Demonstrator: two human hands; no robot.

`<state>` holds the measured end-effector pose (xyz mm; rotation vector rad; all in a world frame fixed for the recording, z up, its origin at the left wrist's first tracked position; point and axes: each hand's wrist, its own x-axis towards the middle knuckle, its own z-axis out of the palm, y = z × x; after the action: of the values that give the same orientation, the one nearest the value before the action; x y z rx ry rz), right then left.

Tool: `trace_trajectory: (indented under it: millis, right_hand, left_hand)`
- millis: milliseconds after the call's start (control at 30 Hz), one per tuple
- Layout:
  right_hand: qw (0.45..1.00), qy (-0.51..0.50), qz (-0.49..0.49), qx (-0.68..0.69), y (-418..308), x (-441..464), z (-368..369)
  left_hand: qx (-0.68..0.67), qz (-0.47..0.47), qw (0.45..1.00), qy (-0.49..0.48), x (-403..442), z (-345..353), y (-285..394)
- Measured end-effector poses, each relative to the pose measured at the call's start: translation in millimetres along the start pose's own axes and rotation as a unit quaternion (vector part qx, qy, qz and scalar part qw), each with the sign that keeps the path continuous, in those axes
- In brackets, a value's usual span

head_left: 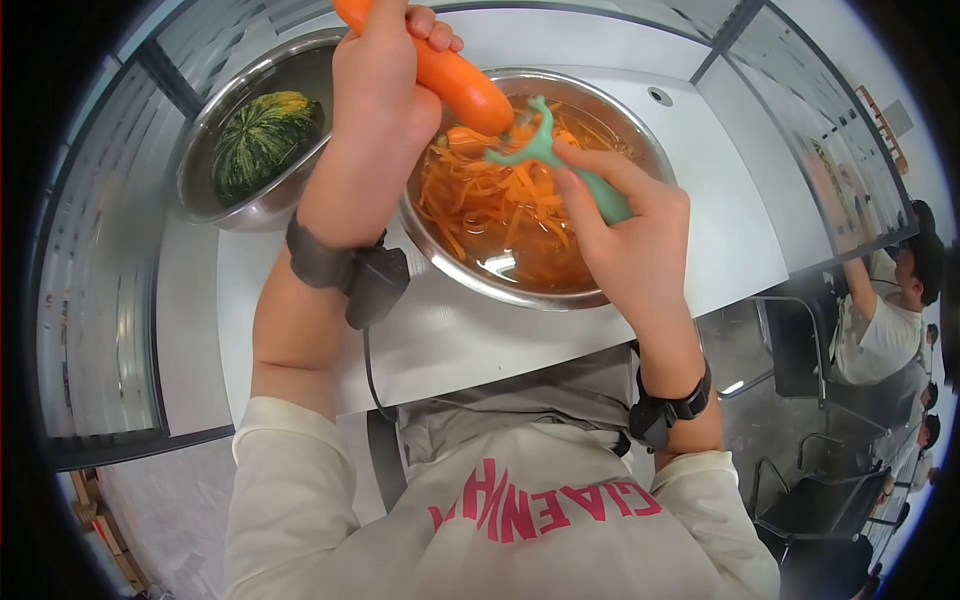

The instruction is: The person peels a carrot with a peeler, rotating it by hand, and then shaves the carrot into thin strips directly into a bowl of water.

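My left hand (390,75) grips a thick orange carrot (462,90), tilted so its rounded end points down over a steel bowl (440,262). Closed around the handle of a green Y-shaped peeler (541,147) is my right hand (632,215). The peeler's head is right beside the carrot's lower end; whether the blade touches it I cannot tell. Orange peel strips (520,190) float in water in the bowl. Another orange piece (468,140) lies among them, partly hidden by the carrot.
A second steel bowl (200,190) on the left holds a green and yellow striped squash (265,145). Both bowls stand on a white table (720,220) with side panels. A cable hangs from my left wrist strap (345,268). Chairs (815,505) and a seated person (880,320) are on the right.
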<state>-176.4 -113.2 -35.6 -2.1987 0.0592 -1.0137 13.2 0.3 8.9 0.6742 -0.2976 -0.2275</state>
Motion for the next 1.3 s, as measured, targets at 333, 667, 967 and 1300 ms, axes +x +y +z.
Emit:
trace_trajectory:
  millis: [333,667,967,1300]
  right_hand:
    - [0.931,-0.003,-0.145,-0.336,14,-6,-28]
    - [0.998,0.031,0.034,-0.039,2,4,-36]
    - [0.993,-0.057,0.084,-0.056,14,10,-40]
    - [0.958,-0.109,-0.053,-0.261,22,9,-41]
  left_hand:
    - [-0.046,-0.011,0.997,-0.055,1,-4,6]
    - [-0.056,-0.033,0.993,-0.096,-5,-1,8]
    - [-0.049,-0.035,0.990,-0.125,-4,-1,8]
    - [-0.029,-0.016,0.991,-0.129,-5,-1,11]
